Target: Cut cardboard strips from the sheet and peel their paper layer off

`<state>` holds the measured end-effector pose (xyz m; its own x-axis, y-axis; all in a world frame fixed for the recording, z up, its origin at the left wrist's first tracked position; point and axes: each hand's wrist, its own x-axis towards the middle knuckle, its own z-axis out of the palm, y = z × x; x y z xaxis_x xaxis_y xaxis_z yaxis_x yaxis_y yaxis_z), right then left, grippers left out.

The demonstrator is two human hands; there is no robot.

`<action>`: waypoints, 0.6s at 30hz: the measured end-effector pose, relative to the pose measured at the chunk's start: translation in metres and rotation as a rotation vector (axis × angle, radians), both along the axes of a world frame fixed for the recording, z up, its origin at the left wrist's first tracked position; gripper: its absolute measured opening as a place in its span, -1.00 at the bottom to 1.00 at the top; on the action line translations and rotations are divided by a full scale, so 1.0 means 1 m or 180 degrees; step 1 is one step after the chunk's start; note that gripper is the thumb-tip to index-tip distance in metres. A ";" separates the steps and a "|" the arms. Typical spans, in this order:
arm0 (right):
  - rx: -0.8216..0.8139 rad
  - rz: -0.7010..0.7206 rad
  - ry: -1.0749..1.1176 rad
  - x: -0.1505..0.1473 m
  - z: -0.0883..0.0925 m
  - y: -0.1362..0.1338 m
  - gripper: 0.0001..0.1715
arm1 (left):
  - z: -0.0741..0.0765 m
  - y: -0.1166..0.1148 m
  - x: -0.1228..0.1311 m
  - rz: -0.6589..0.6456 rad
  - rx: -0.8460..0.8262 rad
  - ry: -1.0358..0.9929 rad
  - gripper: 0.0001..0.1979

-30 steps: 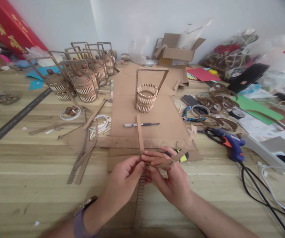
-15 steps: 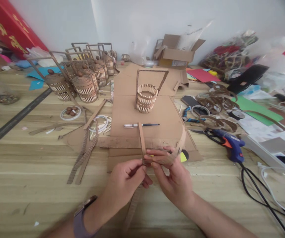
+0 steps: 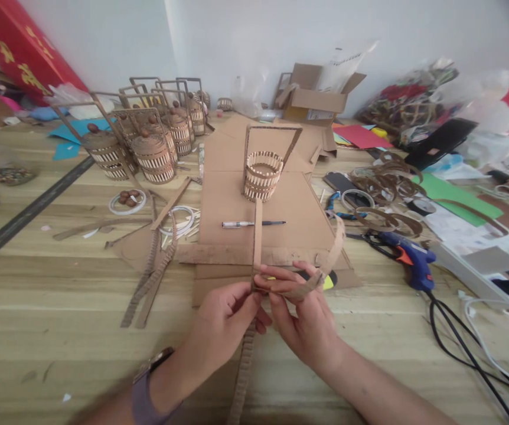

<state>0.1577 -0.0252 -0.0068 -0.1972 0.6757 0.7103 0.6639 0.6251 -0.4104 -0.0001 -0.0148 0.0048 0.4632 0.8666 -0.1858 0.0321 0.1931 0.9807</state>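
Note:
Between the fingertips of my left hand (image 3: 232,313) and my right hand (image 3: 303,307) is a cardboard strip (image 3: 258,236). One end stands up toward the pen, and a corrugated length (image 3: 243,372) hangs down below my left hand. A second strip end (image 3: 336,239) curls up past my right hand; whether it is the same piece is hidden by the fingers. Both hands are closed in a pinch. Beyond them, a small basket (image 3: 263,175) of pale sticks with a tall cardboard handle stands on a cardboard sheet (image 3: 219,200), with a pen (image 3: 239,224) lying in front.
Several finished lidded baskets (image 3: 152,156) stand at the back left. Corrugated strips (image 3: 148,283) and a tape roll (image 3: 179,220) lie at left. A blue glue gun (image 3: 407,254) with its cord, coiled strips (image 3: 387,183) and pliers (image 3: 336,203) are at right. An open box (image 3: 316,97) stands behind.
The upright strip end has tipped slightly right and reaches higher, near the basket's base. The hanging length has swung a little right. Both hands keep their pinch in nearly the same place.

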 end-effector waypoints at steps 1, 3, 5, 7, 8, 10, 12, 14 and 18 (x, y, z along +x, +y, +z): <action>-0.0037 -0.0043 0.0019 0.000 0.001 0.000 -0.73 | 0.000 0.000 0.000 -0.0023 0.0044 0.0035 -0.66; -0.0077 -0.0092 0.0006 0.002 0.003 0.000 -0.73 | -0.001 -0.001 0.000 -0.0075 0.0113 0.0064 -0.66; -0.0072 -0.0083 -0.0013 0.003 0.004 0.000 -0.71 | -0.002 -0.001 0.000 -0.0084 0.0106 0.0046 -0.67; -0.0052 -0.0022 0.0003 0.004 0.004 -0.001 -0.73 | -0.004 -0.001 0.001 -0.0018 0.0053 -0.0012 -0.69; -0.0036 0.0022 0.0023 0.004 0.003 -0.001 -0.74 | -0.005 0.000 0.001 0.0023 0.0032 -0.0050 -0.69; -0.0006 0.0109 0.0055 0.004 0.000 -0.001 -0.75 | -0.007 0.000 0.001 0.0081 0.0042 -0.0093 -0.67; 0.0002 0.0135 0.0007 0.004 -0.002 -0.001 -0.74 | -0.007 0.001 0.001 0.0107 0.0075 -0.0065 -0.65; 0.0003 0.0078 -0.0122 0.003 -0.004 0.001 -0.75 | -0.006 0.001 0.001 0.0129 0.0077 -0.0001 -0.64; 0.0144 0.0022 -0.0234 0.002 -0.003 0.003 -0.81 | -0.004 -0.001 0.001 0.0150 0.0132 0.0084 -0.64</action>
